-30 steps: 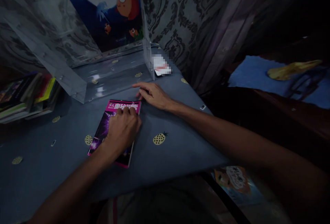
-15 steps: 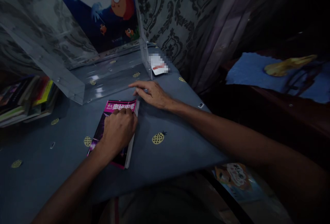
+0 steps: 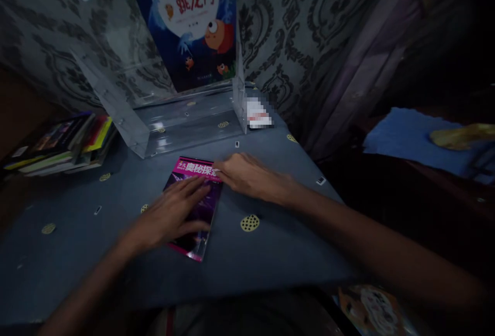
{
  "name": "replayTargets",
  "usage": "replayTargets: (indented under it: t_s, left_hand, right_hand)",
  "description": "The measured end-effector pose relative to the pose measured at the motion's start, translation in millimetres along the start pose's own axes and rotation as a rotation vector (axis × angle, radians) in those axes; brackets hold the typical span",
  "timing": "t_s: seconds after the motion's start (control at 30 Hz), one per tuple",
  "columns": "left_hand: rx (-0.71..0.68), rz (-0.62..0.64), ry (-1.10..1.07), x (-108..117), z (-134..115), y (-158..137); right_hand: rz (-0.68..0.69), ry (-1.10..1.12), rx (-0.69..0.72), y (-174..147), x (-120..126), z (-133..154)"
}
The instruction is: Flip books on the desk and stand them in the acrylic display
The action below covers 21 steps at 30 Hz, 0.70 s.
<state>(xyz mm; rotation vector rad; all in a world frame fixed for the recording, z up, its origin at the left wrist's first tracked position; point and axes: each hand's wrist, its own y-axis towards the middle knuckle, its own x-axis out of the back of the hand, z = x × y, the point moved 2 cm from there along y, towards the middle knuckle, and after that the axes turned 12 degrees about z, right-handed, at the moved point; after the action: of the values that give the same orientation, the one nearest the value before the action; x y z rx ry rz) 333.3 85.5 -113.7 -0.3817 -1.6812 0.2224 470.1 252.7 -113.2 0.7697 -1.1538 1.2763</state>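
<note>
Covering book [image 3: 203,212]: left hand [image 3: 170,212], wide, near desk's [image 3: 282,253] front edge
Top-right corner: right hand [image 3: 245,173], blurred, grip unclear
Book: best pressed flat

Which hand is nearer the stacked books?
The left hand: over the pink book, right of the stacked books. The right hand is farther right, at the pink book's edge.
</note>
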Motion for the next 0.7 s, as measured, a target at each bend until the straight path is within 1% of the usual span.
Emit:
replayTargets:
  t_s: [0.03, 0.07, 0.13, 0.17, 0.27, 0.33, 0.37, 0.43, 0.57, 0.7]
  left_hand:
    - [-0.064, 0.055, -0.042, -3.6, 11.9, -12.2]
    - [-0.075, 0.092, -0.072, -7.4, 23.0, -23.2]
    - [-0.048, 0.134, -0.106, -15.7, 37.9, -38.7]
    - [-0.021, 0.13, -0.114, -19.5, 41.0, -42.6]
    - [0.026, 0.045, -0.111, -27.0, 36.7, -40.5]
    - [0.023, -0.003, -0.104, -28.0, 30.1, -33.8]
    - [0.009, -0.007, -0.104, -27.7, 28.0, -30.7]
    - [-0.029, 0.021, -0.111, -26.7, 28.1, -26.9]
    - [-0.116, 0.096, -0.125, -27.1, 38.6, -29.0]
    - [-0.142, 0.097, -0.102, -30.9, 41.5, -32.6]
  right_hand:
    - [0.009, 0.003, -0.002, -1.2, 0.0, 1.7]
    - [0.016, 0.016, -0.003, -1.7, -0.4, 2.4]
    - [0.013, 0.071, 0.007, -1.0, -2.2, 0.8]
    - [-0.004, 0.103, 0.017, -0.1, -3.4, -0.9]
    - [-0.065, 0.165, 0.009, 4.2, -7.5, -7.6]
    - [-0.102, 0.191, -0.01, 7.2, -10.0, -11.3]
    - [-0.118, 0.208, -0.015, 8.5, -11.0, -12.5]
    - [-0.144, 0.242, -0.014, 10.4, -12.5, -14.0]
    - [-0.173, 0.262, -0.003, 11.7, -13.9, -14.4]
    - [-0.189, 0.282, -0.027, 12.4, -13.8, -15.8]
